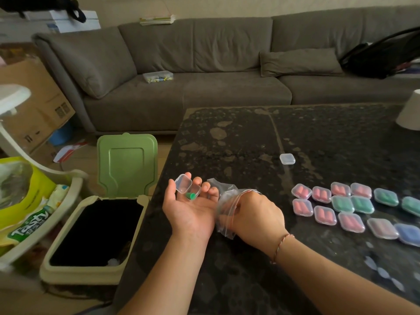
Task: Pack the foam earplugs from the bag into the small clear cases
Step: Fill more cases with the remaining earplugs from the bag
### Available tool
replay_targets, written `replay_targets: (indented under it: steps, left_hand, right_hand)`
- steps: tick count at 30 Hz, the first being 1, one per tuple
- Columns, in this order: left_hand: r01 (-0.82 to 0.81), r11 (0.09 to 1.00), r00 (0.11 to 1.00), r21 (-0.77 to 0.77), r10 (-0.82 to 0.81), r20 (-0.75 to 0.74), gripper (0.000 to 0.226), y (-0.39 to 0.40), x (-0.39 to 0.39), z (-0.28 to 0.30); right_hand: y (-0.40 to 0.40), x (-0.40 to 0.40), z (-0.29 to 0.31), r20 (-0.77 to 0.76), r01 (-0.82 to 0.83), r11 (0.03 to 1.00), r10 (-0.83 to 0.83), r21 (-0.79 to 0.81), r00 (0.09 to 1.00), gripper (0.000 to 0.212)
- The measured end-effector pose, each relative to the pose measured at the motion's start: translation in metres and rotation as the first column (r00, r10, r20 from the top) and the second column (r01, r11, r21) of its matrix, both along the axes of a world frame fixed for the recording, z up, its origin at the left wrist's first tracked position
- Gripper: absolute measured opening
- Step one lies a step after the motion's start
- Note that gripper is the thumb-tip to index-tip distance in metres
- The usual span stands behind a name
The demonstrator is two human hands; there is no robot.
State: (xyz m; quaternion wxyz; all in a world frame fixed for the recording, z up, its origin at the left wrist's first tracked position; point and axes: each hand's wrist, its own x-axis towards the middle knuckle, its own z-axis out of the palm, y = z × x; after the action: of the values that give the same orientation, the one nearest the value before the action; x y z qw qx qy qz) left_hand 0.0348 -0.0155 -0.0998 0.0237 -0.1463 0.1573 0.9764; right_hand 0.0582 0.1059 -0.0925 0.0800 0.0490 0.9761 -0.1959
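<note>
My left hand (pixel 189 206) is palm up over the table's left edge. An open clear case (pixel 184 184) lies on its fingers, with a green earplug (pixel 191 196) beside it on the palm. My right hand (pixel 254 213) grips a crumpled clear plastic bag (pixel 223 201) right next to the left palm. Several closed cases filled with pink, green and blue earplugs (pixel 343 202) lie in rows on the dark table to the right. One empty closed case (pixel 287 158) sits alone farther back.
The dark speckled table (pixel 238 142) has an upturned white cup (pixel 411 112) at its far right. A bin with its green lid (pixel 126 163) raised stands on the floor to the left, beside a cart with snack bags (pixel 29 214). A grey sofa (pixel 193 64) runs behind.
</note>
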Motion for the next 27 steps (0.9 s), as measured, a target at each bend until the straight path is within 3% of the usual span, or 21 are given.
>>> replay_targets:
  steps: [7, 10, 15, 22, 27]
  left_hand:
    - [0.036, 0.998, 0.999, -0.050, -0.036, 0.012, 0.035, -0.007, -0.004, 0.001]
    - [0.133, 0.949, 0.991, -0.285, -0.120, 0.062, 0.037, -0.017, -0.011, 0.009]
    - [0.329, 0.758, 0.935, -0.563, -0.344, 0.082, 0.020, -0.031, -0.008, 0.016]
    - [0.484, 0.709, 0.852, -0.513, -0.516, 0.090, 0.028, -0.040, -0.005, 0.026]
    - [0.531, 0.714, 0.836, -0.456, -0.528, 0.147, 0.033, -0.035, -0.005, 0.020]
  right_hand:
    - [0.001, -0.006, -0.003, 0.016, -0.061, 0.998, 0.060, 0.013, 0.998, 0.056]
    - [0.009, -0.011, -0.001, 0.009, -0.117, 0.991, 0.118, -0.069, 0.993, 0.043]
    - [0.032, -0.012, 0.010, -0.014, -0.168, 0.984, 0.168, -0.063, 0.986, 0.026]
    - [0.042, -0.013, 0.013, 0.007, -0.200, 0.980, 0.200, -0.016, 0.980, 0.027]
    - [0.046, -0.008, 0.015, 0.002, -0.204, 0.979, 0.204, -0.013, 0.979, 0.023]
